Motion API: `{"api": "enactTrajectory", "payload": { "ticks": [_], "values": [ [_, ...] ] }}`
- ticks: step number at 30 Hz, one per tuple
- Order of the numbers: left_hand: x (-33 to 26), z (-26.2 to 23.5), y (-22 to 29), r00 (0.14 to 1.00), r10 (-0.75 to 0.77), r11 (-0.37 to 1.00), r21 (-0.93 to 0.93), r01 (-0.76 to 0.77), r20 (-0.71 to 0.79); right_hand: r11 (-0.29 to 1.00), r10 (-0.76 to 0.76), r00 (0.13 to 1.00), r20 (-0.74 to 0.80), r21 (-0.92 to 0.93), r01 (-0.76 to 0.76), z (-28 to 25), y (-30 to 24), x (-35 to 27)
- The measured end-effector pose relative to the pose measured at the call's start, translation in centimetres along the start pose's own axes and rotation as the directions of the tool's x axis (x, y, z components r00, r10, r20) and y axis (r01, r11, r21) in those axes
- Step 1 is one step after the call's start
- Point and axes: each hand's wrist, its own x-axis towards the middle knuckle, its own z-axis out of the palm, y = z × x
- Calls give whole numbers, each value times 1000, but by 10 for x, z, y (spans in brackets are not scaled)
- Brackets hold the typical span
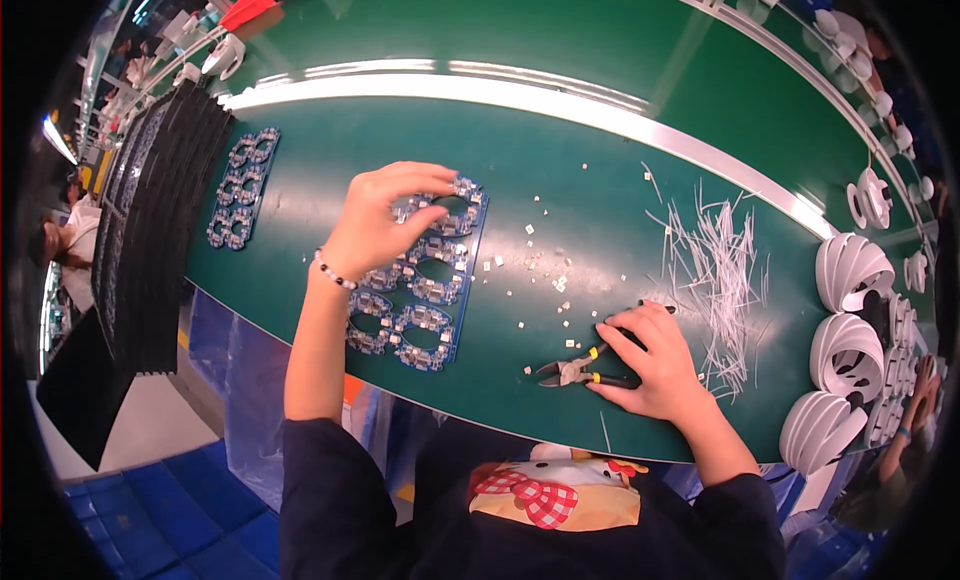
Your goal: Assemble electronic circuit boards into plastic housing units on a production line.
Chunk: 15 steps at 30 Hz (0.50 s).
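Blue board (430,290) is lying left of centre in the frame, long axis running roughly top to bottom, top end leaning right. Left hand (385,217) is the nearer one, reaching over its upper part; thumb and fingertips are curving, standing apart; cannot tell if they're touching or pinching anything. Right hand (652,362) is resting right of centre, fingers loosely wrapping spread handles of cutters (573,371). Cutters are pointing left toward the board's lower end, white scraps (561,282) lying above them.
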Motion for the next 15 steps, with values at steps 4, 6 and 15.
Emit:
{"api": "enactTrajectory", "payload": {
  "ticks": [4, 6, 15],
  "values": [
    [-11, 3, -25, 992, -104, 989, 115, 95, 77, 1000, 9, 1000, 15, -5, -9, 0, -1, -2],
    [-14, 4, -27, 984, -173, 981, 99, 167, 47, 1000, 16, 1000, 27, 3, -16, 0, -1, -2],
    [-13, 7, -27, 987, -156, 980, 125, 152, 26, 1000, 22, 1000, 16, 13, -22, -1, 1, 1]
  ]
}}
